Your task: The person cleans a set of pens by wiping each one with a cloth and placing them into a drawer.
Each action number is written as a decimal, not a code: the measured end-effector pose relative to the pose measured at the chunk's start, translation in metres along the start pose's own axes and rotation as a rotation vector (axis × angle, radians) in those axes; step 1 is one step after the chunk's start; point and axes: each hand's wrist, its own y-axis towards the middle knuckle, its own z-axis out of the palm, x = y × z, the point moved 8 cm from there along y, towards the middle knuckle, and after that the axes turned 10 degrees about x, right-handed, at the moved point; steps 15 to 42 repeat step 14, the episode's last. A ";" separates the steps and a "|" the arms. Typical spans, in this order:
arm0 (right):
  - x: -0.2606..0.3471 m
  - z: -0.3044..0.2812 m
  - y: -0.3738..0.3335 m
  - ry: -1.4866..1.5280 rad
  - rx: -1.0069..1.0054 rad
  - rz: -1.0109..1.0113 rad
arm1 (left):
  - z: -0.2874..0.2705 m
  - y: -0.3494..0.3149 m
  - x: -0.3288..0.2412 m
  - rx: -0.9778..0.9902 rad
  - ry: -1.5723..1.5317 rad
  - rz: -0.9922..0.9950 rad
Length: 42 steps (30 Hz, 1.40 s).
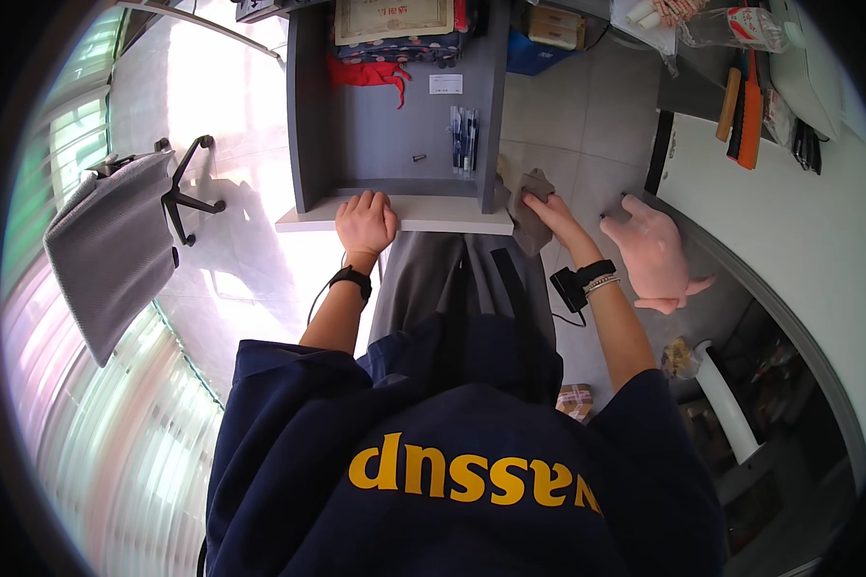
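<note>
A grey drawer [394,144] stands pulled out in front of me. My left hand [367,223] is closed over the top of its pale front panel [443,217], fingers curled over the edge. Beside the drawer's right wall, my right hand [546,207] grips a grey-brown cloth [531,226], which hangs down. Inside the drawer, several pens [464,141] lie along the right side. A white label [445,85], a tiny dark piece [419,157] and a red cloth [368,74] are there too. Farther back sits a dotted dark fabric item [404,48] under a cream printed sheet [394,19].
A grey office chair [115,250] is at the left, near sheer curtains [125,452]. A pink plush toy [652,252] lies to the right of my right forearm. At the far right, orange and black handles [749,120] hang over a white panel [770,212]. A blue box [539,56] stands behind.
</note>
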 end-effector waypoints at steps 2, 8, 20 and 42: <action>0.029 0.010 0.000 -0.180 0.056 -0.127 | -0.003 -0.001 0.000 0.001 -0.006 0.006; 0.047 0.039 0.018 -0.770 0.095 0.055 | -0.001 0.003 -0.006 0.022 0.015 0.025; 0.042 0.044 0.028 -0.809 0.159 -0.058 | 0.004 -0.002 0.002 0.123 0.061 -0.032; 0.042 0.044 0.028 -0.809 0.159 -0.058 | 0.004 -0.002 0.002 0.123 0.061 -0.032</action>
